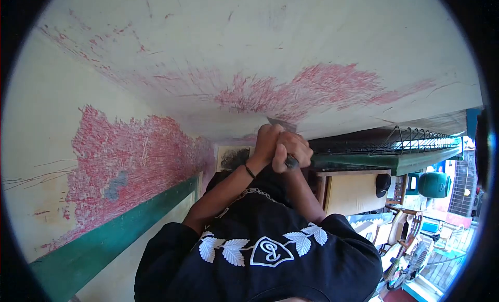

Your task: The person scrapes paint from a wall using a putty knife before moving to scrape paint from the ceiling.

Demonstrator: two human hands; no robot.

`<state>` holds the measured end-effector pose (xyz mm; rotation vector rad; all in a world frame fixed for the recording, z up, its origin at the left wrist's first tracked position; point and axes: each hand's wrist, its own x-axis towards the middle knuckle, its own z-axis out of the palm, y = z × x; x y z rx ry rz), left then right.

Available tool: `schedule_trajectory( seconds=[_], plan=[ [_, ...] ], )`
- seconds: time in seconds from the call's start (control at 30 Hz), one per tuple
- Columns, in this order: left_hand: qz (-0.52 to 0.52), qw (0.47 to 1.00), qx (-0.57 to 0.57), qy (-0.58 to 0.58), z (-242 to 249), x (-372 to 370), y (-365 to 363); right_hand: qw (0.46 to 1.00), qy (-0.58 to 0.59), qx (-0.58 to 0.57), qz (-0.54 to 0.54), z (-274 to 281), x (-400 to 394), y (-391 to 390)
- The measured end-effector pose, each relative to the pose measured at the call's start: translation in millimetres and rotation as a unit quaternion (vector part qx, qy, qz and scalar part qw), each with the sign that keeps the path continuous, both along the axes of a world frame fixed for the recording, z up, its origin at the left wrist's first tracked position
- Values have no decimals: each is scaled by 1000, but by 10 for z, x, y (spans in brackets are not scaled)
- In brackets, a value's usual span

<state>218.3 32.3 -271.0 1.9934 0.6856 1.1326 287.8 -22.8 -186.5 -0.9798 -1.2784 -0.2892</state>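
At the left, a pale wall (41,125) is marked by a broad scratched red patch (135,151), within which a small grey spot (115,186) is exposed. Its lower edge is bordered by a green band (112,245). A corner is formed where this wall is met by the facing wall (332,32), across whose lower part ragged red streaks (335,84) are spread. Farther right, a wire rack (416,141) is seen along a green ledge (364,162); beneath the ledge, a black cap (383,184) is placed by the right edge of a beige panel (353,194). At the far right, a green bin (435,185) and wooden chairs (413,224) are seen in a bright area.

The scraper (281,124) is held at the facing wall, its blade set against the lower edge of the red streaks, just beyond the hands; its dark handle end is left protruding below them.

The left hand (266,142), above a dark bracelet (250,171), is curled tightly around the scraper, its fingers partly hidden. The right hand (296,146) is pressed against it, fingers and thumb wrapped around the handle.
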Motion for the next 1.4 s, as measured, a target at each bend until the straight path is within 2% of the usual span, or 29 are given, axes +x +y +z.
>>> schedule_trajectory(
  seconds=[0.07,0.1,0.2,0.23,0.33,0.37,0.43,0.47,0.53,0.6,0.63,0.7,0.73,0.87,0.9,0.93,1.0,1.07,1.13,1.17,1.2,1.27,1.33,1.4],
  plan=[
    [12,1000,19,-15,131,-58,-118,998,-16,-29,-46,-11,-48,-10],
    [23,999,35,-25,231,-51,-70,999,-29,1,-36,94,-64,-34],
    [1,999,-11,36,378,-49,-75,996,17,22,84,171,-27,-84],
    [21,1000,5,7,272,-26,-80,998,12,24,64,16,-16,-27],
    [-121,972,-70,187,-112,-143,71,998,-7,-53,-20,-214,17,-32],
    [-90,982,-52,158,88,-114,72,999,-31,8,-22,18,-7,2],
    [-33,993,-25,107,433,-145,-98,998,-7,24,49,150,24,22],
    [-34,993,-35,105,304,-157,-169,996,9,23,81,159,11,-66],
    [-35,994,-29,95,-8,-116,-40,998,-15,-13,57,2,44,-39],
    [-76,989,-57,111,0,-190,-71,997,-37,-54,29,-169,39,-68],
    [-91,987,-68,115,16,-180,-23,998,-43,-26,28,56,-7,-71],
    [-72,982,-123,124,168,-169,-4,995,-8,4,104,164,24,-63],
    [-57,982,-115,139,170,-152,-34,990,12,12,138,170,17,-145],
    [-67,989,-52,125,-2,-194,-15,995,-22,-94,34,-137,-6,-101],
    [-87,978,-166,93,-30,-150,29,997,-39,-66,31,-124,45,-103],
    [-108,953,-277,60,192,-100,97,997,-57,-38,27,27,68,-70],
    [-102,947,-296,75,205,-143,-99,991,19,24,129,71,35,-166],
    [-40,987,-54,147,-19,-94,-33,996,11,-15,92,-135,37,-95],
    [-90,968,-195,128,-107,-139,-35,996,5,-65,68,-258,7,-93],
    [-83,972,-181,127,-90,-103,49,998,-48,-13,-33,-188,3,-120],
    [-76,975,-167,127,-64,-65,136,999,-21,20,21,-109,51,-17],
    [-23,986,-12,162,285,-90,-80,990,50,50,118,-36,11,-152],
    [-38,986,-142,79,-176,-53,0,995,33,7,96,-168,37,-64],
    [-76,981,-140,110,-411,-107,29,994,31,-67,79,-423,29,-152]
  ],
)
